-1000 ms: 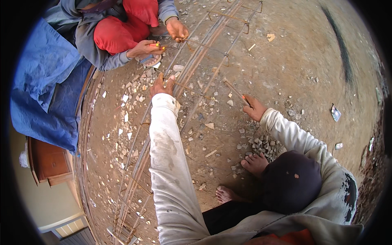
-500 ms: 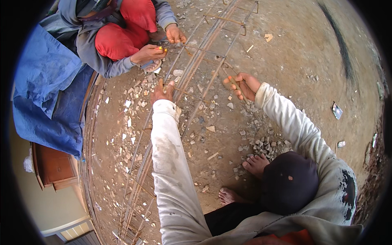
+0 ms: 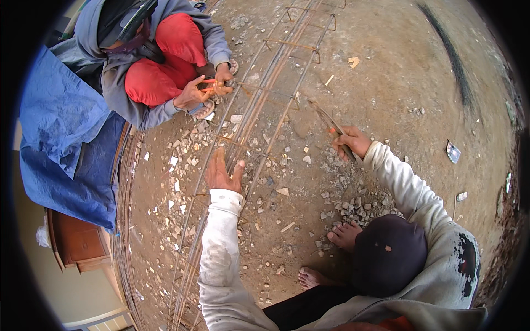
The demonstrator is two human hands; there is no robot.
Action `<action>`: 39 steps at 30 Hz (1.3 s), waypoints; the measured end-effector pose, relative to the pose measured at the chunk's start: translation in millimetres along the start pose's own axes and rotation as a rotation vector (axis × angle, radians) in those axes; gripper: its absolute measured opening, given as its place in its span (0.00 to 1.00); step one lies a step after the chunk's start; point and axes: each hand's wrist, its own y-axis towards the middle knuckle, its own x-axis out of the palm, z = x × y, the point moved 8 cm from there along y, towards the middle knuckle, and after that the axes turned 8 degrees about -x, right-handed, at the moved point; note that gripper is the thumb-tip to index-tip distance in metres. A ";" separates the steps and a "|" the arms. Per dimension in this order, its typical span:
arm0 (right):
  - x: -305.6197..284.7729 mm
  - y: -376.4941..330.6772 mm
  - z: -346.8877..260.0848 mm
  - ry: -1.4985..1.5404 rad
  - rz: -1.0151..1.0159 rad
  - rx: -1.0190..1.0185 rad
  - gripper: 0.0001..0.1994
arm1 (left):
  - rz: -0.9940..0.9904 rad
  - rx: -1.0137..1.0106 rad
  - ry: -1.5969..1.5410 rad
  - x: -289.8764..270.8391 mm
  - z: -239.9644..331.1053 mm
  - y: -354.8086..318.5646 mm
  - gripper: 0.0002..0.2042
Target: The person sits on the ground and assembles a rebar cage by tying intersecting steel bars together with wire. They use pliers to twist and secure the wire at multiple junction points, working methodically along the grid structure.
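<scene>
A long cage of thin steel bars with cross ties, the rebar cage [image 3: 257, 103], runs from the top of the view down to the lower left. My left hand [image 3: 223, 173] is over its near part, fingers stretched forward and thumb apart, with nothing visible held. Whether the palm touches the bars cannot be told. To the right of the cage, my right hand [image 3: 352, 143] is closed round long, worn brown pincers [image 3: 326, 117], whose tip points up and left toward a cross tie without touching it.
Across the cage a co-worker in red trousers [image 3: 157, 83] squats, holding a red-handled tool [image 3: 207, 86] at the bars. Broken stones [image 3: 361, 207] lie by my feet. A blue tarp [image 3: 66, 143] hangs at left; a dark wire bundle [image 3: 454, 52] lies far right.
My left hand has slid back toward me along the cage, its fingers now straighter. My right hand has drawn the pincers back, away from the bars. The co-worker's hands have come together around the red-handled tool.
</scene>
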 end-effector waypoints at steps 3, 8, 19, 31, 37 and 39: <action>11.1 -5.2 -14.4 0.076 0.026 -0.160 0.22 | -0.066 0.089 -0.026 -17.5 18.4 -41.5 0.28; 51.2 -44.2 11.9 -0.180 -0.189 0.062 0.17 | -0.095 0.030 -0.219 -57.5 15.1 -126.7 0.10; 178.3 -77.4 59.6 -0.726 -0.633 -0.089 0.18 | 0.199 -1.262 -1.668 35.2 -48.0 -222.7 0.16; 227.2 -88.1 85.8 -0.785 -0.836 -0.018 0.15 | 0.454 -0.809 -0.505 -92.7 -136.5 -187.0 0.12; 342.6 -125.4 131.7 0.118 -0.622 0.640 0.14 | 0.058 -0.561 -0.038 -73.0 -233.4 -87.6 0.25; 372.4 -123.5 116.3 0.254 -0.615 0.606 0.15 | -0.074 -0.574 -0.244 -50.4 -254.4 -78.3 0.25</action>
